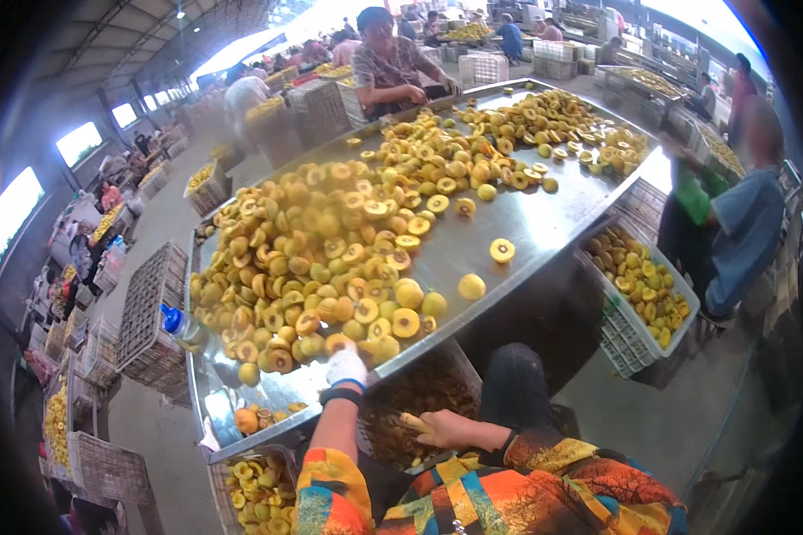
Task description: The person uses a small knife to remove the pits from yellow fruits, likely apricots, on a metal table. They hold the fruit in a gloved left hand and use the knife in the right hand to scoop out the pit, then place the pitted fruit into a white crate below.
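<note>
A big heap of halved yellow peaches [303,241] covers much of the metal-topped table [544,214] in front of me. My left hand [347,367], in a white glove with a dark band at the wrist, is at the heap's near edge, its fingers closed on a peach half [337,342]. Lower and to the right, above a bin, my bare right hand [451,430] is wrapped round a tool with a light wooden handle [412,422]. The tool's working end cannot be made out. A few peach halves [501,251] lie apart on the metal.
Below the table's near edge stands a bin of brownish scraps [410,401], beside a crate of peach pieces [260,490]. Another filled crate [638,285] is at right. A blue-capped bottle [183,325] is at the left edge. Co-workers are across [397,67] and at right [745,205].
</note>
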Demonstrator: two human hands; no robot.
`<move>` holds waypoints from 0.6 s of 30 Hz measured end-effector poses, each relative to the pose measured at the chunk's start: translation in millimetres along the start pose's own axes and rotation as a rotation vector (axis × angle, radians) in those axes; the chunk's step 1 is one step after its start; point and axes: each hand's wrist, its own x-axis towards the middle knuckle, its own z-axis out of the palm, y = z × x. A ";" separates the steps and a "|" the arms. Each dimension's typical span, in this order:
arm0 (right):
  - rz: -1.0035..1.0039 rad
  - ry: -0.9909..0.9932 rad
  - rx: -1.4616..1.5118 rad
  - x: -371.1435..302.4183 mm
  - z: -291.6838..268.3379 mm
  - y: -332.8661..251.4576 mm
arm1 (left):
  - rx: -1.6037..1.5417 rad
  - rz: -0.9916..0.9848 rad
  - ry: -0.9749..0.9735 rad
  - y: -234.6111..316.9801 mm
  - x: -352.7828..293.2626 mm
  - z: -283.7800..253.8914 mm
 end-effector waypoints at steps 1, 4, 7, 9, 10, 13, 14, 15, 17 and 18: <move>0.006 0.008 0.003 1.1 -0.5 -0.2 | -0.006 0.014 -0.039 11.8 -12.1 -11.4; -0.007 0.014 0.030 4.3 -3.2 -3.2 | -0.008 0.182 -0.076 23.0 -3.9 -23.0; 0.053 -0.024 0.013 6.3 5.5 -3.7 | -0.013 0.234 -0.106 14.4 6.7 -10.7; 0.048 0.001 -0.029 -3.7 -6.8 -26.3 | -0.017 0.227 -0.097 9.7 3.5 -12.1; 0.047 0.023 -0.053 -6.2 -16.6 -32.5 | -0.040 0.220 -0.056 12.1 0.0 -11.2; 0.253 0.178 0.090 1.5 -23.7 -16.9 | -0.392 0.183 0.249 14.7 -24.3 -24.5; 0.156 0.312 0.164 9.4 -26.5 -18.3 | -0.916 0.105 0.161 12.7 -31.9 -32.8; 0.094 0.442 0.239 14.5 -30.5 -19.0 | -1.265 0.030 0.047 14.4 -47.0 -38.4; 0.100 0.420 0.406 25.4 -44.4 -33.5 | -1.763 -0.162 -0.100 19.8 -74.7 -52.8; -0.080 0.497 0.396 34.1 -41.2 -33.4 | -1.803 -0.126 -0.055 21.7 -86.4 -47.4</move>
